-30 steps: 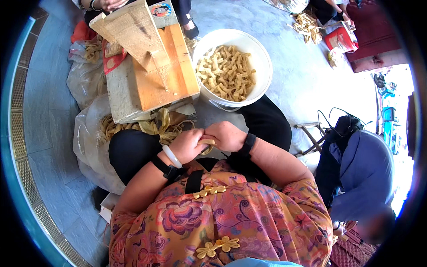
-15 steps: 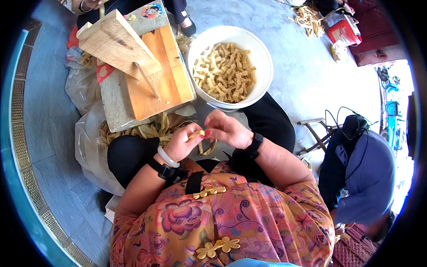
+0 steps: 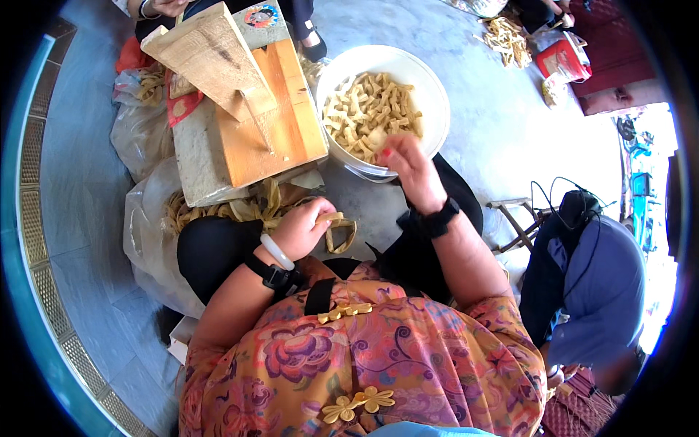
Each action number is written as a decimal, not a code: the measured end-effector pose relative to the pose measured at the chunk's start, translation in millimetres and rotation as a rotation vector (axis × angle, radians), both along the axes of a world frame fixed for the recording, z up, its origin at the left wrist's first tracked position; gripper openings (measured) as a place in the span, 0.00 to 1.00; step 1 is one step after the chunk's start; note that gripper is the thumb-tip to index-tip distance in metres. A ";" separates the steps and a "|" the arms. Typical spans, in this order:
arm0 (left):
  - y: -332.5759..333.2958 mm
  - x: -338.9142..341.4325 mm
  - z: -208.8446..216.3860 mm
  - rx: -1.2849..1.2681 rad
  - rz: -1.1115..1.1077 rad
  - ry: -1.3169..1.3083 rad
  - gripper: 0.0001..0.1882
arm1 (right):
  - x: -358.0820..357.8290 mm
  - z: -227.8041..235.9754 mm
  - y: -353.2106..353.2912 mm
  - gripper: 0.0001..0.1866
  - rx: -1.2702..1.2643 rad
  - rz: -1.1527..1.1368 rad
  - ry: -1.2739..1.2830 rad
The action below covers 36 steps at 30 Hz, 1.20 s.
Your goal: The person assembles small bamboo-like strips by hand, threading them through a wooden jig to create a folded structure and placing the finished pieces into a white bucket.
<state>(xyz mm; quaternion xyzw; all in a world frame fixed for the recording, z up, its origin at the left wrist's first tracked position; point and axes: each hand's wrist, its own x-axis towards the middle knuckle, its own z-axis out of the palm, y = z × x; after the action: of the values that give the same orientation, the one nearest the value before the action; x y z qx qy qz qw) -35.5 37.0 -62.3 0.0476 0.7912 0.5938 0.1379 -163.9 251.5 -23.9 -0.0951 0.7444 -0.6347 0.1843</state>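
Note:
My left hand is closed around a pale yellow flat strip, whose free part hangs in a loop beside the fingers. Over the near rim of a white bucket reaches my right hand, its fingers loosely apart. A blurred pale piece shows just past those fingertips, seemingly free of them. Inside the bucket lie many short, knotted yellowish pieces. More long strips are heaped by my left knee, under the edge of the board stand.
A wooden board with a slanted wooden block stands left of the bucket. Clear plastic bags lie along its left side. Another person's hand shows at the top left. A red container and a folding stool are at right.
My right hand has left my left hand and moved up and right to the bucket. The left hand keeps the strip, its loop now in fuller view.

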 end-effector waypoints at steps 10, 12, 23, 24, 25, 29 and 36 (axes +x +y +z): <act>-0.3 22.2 -8.3 0.077 -0.053 -0.009 0.07 | 88.8 10.6 -40.0 0.12 0.346 0.565 0.919; -6.3 24.0 0.7 0.251 -0.039 -0.151 0.06 | 89.9 18.4 -39.7 0.11 0.371 0.632 0.941; -29.7 37.9 57.8 0.932 0.067 -0.414 0.07 | 61.5 75.4 -21.1 0.16 0.415 0.184 1.354; -31.4 42.5 68.1 0.859 0.046 -0.313 0.07 | 61.0 77.8 -23.0 0.16 0.374 0.057 1.388; -33.7 43.9 79.6 0.959 0.039 -0.250 0.07 | 62.3 80.6 -24.5 0.16 0.398 0.061 1.428; -25.0 45.1 124.3 1.255 0.243 -0.017 0.08 | 101.0 94.2 -38.2 0.17 0.187 0.634 1.351; -2.8 52.9 113.7 -0.318 -0.025 0.644 0.14 | 117.7 65.3 -33.2 0.10 0.073 0.582 0.975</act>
<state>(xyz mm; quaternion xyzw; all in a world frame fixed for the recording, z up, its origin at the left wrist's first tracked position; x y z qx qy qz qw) 17.4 34.2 51.4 0.2200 0.8759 0.4162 -0.1055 -46.3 218.3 41.4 -0.5719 0.7079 -0.4143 -0.0104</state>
